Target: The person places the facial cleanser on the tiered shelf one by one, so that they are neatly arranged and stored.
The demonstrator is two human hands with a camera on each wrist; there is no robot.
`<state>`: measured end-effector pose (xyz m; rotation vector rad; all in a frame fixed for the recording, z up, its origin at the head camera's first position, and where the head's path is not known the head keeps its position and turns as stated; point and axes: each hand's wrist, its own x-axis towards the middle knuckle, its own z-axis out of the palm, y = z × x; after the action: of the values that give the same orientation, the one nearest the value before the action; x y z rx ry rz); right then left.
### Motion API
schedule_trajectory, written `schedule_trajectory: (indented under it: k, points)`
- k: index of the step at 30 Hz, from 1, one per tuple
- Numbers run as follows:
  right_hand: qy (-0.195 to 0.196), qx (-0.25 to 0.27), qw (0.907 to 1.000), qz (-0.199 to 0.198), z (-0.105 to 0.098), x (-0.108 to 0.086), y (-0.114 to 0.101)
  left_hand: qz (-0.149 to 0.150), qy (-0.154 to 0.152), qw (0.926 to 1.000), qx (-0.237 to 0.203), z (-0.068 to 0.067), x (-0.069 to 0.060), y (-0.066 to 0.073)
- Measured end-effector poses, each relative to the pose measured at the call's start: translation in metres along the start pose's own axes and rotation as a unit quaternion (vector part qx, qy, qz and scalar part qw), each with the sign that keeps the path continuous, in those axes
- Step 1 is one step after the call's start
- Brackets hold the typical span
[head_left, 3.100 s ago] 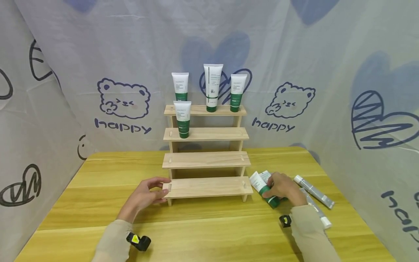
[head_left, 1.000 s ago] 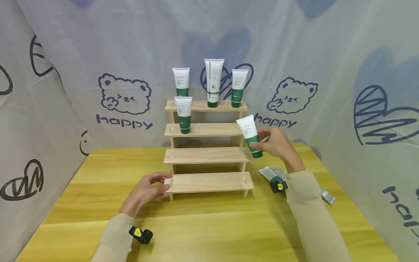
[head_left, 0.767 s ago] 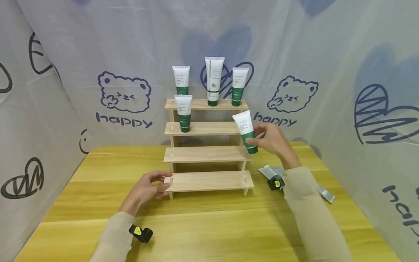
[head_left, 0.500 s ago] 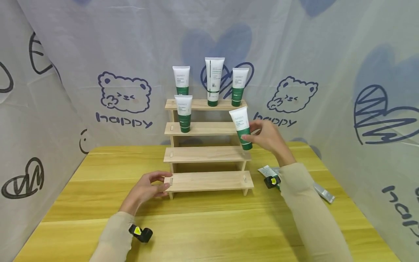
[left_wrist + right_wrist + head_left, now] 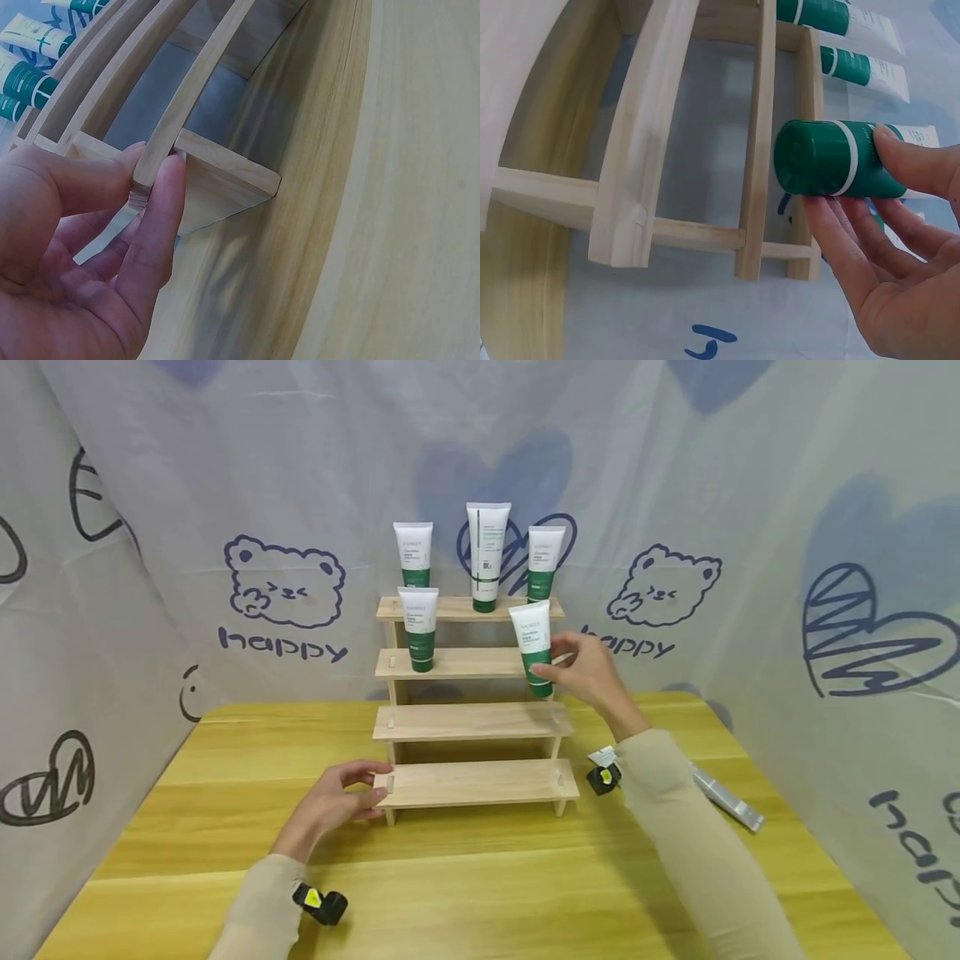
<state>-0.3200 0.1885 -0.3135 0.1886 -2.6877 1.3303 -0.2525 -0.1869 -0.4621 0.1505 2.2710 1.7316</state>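
My right hand [image 5: 592, 672] grips a white and green squeeze tube [image 5: 534, 647] by its green lower part, in front of the right end of the second shelf from the top. In the right wrist view the tube's green cap [image 5: 799, 157] appears apart from the shelf edges. My left hand [image 5: 333, 802] pinches the left end of the lowest board of the wooden stepped rack [image 5: 472, 783]; the left wrist view shows thumb and finger [image 5: 161, 202] on that board end. A similar tube [image 5: 420, 631] stands at the left of the second shelf.
On the top shelf stand a tall white tube [image 5: 487, 556], a tube [image 5: 412, 553] at left and another tube [image 5: 544, 560] at right. Right of the rack, a silver tube [image 5: 727, 797] and a partly hidden white tube [image 5: 602, 757] lie on the wooden table [image 5: 420, 902].
My right hand has picked the tube up from the table, lifted it and carried it left to the second shelf, turning it more upright. My left hand keeps its hold on the rack.
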Motion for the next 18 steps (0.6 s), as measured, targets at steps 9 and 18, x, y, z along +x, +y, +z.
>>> schedule_trajectory:
  k: [9,18]
  points:
    - [0.001,0.013,0.9999,-0.006,0.007,0.005,-0.006,0.0,0.001,1.0,0.006,0.0,0.0,0.0]
    - [0.008,0.045,0.999,-0.001,0.011,0.015,-0.016,-0.003,0.004,1.0,0.008,0.0,-0.001,0.0]
